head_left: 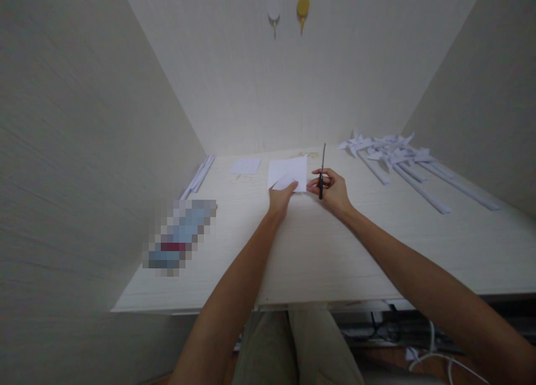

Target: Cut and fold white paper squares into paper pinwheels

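Left hand [281, 198] pins the folded paper [288, 172] at twelve o'clock on the desk [318, 245]; right hand [330, 191] grips scissors [321, 170], blades seemingly closed. Cutting is pending; next, open blades to the paper's edge.

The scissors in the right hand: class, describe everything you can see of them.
The scissors are slim, with dark handles and thin blades that look like metal. The blades seem shut and point away from the person, toward the back wall. The right hand grips the handles, just right of the white paper sheet, over the table. Finer detail is too small to tell.
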`<state>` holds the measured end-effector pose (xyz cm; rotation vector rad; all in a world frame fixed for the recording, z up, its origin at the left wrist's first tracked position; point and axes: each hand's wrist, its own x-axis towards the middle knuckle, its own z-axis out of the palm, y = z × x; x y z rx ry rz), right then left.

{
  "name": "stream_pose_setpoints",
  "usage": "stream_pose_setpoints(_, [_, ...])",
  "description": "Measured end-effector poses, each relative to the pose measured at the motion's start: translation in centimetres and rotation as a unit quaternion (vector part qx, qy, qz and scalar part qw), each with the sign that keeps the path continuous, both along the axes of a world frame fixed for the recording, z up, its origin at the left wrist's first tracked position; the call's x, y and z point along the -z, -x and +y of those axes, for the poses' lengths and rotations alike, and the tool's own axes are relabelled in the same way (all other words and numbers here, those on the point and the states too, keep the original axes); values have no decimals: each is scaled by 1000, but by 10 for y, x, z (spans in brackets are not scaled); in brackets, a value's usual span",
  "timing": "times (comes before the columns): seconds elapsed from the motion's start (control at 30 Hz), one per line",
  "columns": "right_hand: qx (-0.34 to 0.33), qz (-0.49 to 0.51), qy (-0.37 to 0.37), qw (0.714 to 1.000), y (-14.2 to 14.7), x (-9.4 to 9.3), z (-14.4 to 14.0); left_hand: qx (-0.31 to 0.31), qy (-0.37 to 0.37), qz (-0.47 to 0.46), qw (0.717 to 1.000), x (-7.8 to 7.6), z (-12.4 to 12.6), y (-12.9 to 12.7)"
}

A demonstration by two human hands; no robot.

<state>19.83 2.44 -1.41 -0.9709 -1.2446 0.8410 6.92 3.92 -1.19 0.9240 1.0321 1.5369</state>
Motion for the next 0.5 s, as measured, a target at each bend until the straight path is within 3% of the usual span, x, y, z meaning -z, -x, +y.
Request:
stream_pose_setpoints(0.17, [-50, -12, 7, 999, 2, 2, 0, -16, 0, 25, 1000, -5, -4, -1])
stream_pose_setpoints(0.5, [-54, 7, 17, 998, 1, 3, 1, -38, -14, 70, 997, -7, -5, 2])
